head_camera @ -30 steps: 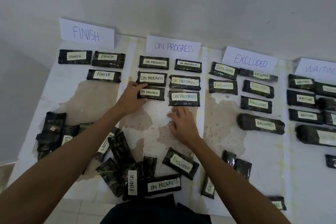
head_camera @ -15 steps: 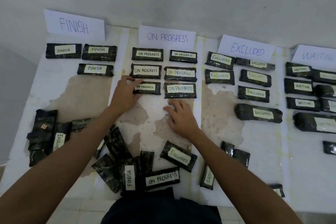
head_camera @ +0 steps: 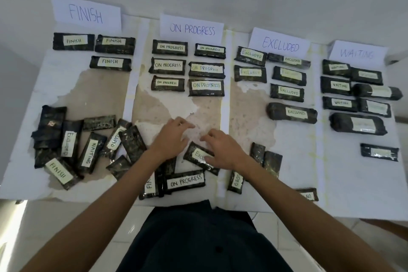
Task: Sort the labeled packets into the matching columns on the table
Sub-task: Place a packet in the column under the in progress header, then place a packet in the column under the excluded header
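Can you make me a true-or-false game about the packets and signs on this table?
1. Three packets are lined up just below the FINISH sign. True.
2. Only two packets are lined up just below the ON PROGRESS sign. False: six are lined up there.
3. The left hand is gripping a packet. False: the left hand holds nothing.
4. An EXCLUDED packet lies partly under the right hand. True.
5. The WAITING sign is furthest left. False: it is furthest right.
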{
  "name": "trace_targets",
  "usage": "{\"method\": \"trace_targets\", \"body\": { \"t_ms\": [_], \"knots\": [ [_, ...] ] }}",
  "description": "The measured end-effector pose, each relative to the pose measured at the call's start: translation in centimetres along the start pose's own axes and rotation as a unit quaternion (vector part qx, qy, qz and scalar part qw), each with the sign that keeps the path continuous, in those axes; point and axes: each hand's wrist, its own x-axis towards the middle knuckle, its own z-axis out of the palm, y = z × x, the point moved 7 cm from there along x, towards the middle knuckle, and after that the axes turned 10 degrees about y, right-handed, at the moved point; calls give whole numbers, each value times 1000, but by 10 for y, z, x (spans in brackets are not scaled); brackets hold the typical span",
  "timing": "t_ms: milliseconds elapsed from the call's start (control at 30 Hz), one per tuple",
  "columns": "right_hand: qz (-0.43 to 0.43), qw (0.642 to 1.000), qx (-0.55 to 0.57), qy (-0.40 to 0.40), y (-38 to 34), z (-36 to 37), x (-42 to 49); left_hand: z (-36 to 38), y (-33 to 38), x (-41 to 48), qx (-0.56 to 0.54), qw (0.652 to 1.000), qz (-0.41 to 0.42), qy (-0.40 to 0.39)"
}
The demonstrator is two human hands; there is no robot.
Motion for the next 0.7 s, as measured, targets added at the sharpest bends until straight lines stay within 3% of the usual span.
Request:
{"method": "trace_targets", "body": {
  "t_ms": [167,367,700],
  "knots": [
    [21,996,-84,-6,-9,24,-29,26,15,-39,-5,999,-50,1],
    [43,994,-95,29,-15,19,-26,25,23,-46,6,998,-67,3],
    [83,983,-123,111,68,-64,-14,16,55,17,-6,999,-48,12]
  ]
}}
